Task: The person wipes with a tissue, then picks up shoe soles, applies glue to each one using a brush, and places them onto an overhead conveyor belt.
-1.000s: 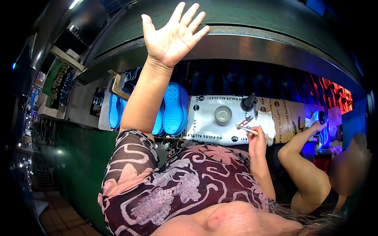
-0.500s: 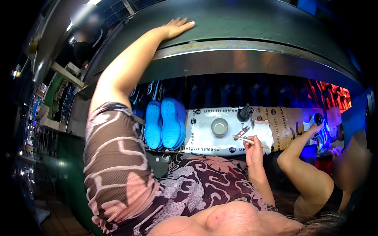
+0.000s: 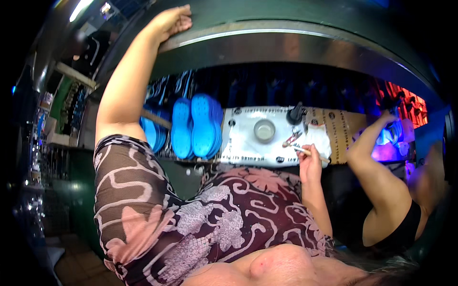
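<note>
My left hand (image 3: pixel 174 22) rests at the near edge of the green conveyor belt (image 3: pixel 229 16), fingers loosely bent, with nothing visible in them. Between the fingers of my right hand (image 3: pixel 310 159) is a slim, pale-handled brush (image 3: pixel 320 157), held over the front of a white-covered board (image 3: pixel 243 151). Its tip is close to small red-handled snips (image 3: pixel 293 137). A round grey cup (image 3: pixel 264 131) stands on the board, with a dark nozzled bottle (image 3: pixel 296 113) behind the snips. Beside my right hand lies a white cloth (image 3: pixel 317 136).
Left of the board stand stacked blue shoe soles (image 3: pixel 204 126). A metal rail (image 3: pixel 267 46) edges the belt above dark, shadowed rows. Brown printed sheeting (image 3: pixel 347 131) continues to the right, where a co-worker's bent arm (image 3: pixel 377 171) reaches toward blue-lit items.
My left hand has slid left along the belt, and its flat fingers have become bent. My right hand still holds the brush. The view has shifted, so the board appears higher.
</note>
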The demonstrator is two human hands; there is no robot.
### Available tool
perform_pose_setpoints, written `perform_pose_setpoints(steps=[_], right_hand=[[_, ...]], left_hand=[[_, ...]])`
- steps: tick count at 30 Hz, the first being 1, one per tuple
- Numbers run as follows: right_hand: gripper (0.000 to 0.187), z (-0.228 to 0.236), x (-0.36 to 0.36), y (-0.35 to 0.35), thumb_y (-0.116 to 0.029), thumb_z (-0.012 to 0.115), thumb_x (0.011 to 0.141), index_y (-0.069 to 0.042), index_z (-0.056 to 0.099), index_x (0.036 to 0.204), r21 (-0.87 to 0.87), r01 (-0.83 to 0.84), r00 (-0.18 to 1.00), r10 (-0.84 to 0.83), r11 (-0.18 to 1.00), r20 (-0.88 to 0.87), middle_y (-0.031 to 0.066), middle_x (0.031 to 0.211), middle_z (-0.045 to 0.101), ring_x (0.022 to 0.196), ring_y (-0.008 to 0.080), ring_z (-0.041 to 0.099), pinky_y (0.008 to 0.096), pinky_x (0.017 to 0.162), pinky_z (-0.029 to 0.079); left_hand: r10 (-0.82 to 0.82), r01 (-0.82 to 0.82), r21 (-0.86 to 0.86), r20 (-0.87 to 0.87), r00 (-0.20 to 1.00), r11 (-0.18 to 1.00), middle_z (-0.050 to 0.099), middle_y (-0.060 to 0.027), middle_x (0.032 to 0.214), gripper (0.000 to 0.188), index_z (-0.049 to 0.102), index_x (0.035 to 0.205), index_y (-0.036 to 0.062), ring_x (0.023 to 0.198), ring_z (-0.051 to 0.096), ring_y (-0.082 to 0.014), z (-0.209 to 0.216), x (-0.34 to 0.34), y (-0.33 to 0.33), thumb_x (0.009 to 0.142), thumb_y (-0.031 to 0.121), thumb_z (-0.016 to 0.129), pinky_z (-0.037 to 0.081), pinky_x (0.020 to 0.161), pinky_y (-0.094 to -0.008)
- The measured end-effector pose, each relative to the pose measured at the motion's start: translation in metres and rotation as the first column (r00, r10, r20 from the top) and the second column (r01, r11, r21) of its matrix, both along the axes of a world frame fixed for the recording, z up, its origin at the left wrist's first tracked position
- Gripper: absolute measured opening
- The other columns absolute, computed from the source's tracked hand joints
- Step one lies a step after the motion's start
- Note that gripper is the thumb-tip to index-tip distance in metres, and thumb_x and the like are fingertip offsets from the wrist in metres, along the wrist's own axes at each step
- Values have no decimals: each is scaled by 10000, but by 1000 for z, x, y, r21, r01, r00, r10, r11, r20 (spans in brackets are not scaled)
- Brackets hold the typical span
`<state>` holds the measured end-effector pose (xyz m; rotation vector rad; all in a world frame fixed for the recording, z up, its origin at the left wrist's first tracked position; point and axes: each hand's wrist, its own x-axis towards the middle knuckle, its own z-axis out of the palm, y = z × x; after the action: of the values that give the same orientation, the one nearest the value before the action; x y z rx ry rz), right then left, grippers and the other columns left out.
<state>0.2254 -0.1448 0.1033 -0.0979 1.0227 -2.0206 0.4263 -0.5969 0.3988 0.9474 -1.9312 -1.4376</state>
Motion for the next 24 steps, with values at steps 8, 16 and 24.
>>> perform_pose_setpoints(steps=[8,16,24], right_hand=[[296,5,5,-9,-262,478,939,7,566,854,38,-71,996,73,997,-47,53,792,525,709,125,487,268,730,438],[291,14,31,-18,-282,499,923,-10,572,851,124,-96,991,107,988,-86,38,718,511,669,120,495,293,739,457],[301,16,31,-4,-261,459,949,9,575,882,155,-41,991,60,987,-123,54,788,529,712,129,488,257,704,410]], left_hand=[[266,-125,-867,9,964,482,625,-94,894,263,574,1063,28,728,604,-175,-121,101,207,805,73,600,481,652,-263],[502,2,-665,566,654,747,623,-196,987,430,517,1160,20,818,616,-380,-305,155,218,770,198,551,491,715,-473],[440,-55,-512,672,596,857,621,-196,716,390,469,1043,-19,668,621,-340,-308,158,207,763,243,544,481,592,-454]])
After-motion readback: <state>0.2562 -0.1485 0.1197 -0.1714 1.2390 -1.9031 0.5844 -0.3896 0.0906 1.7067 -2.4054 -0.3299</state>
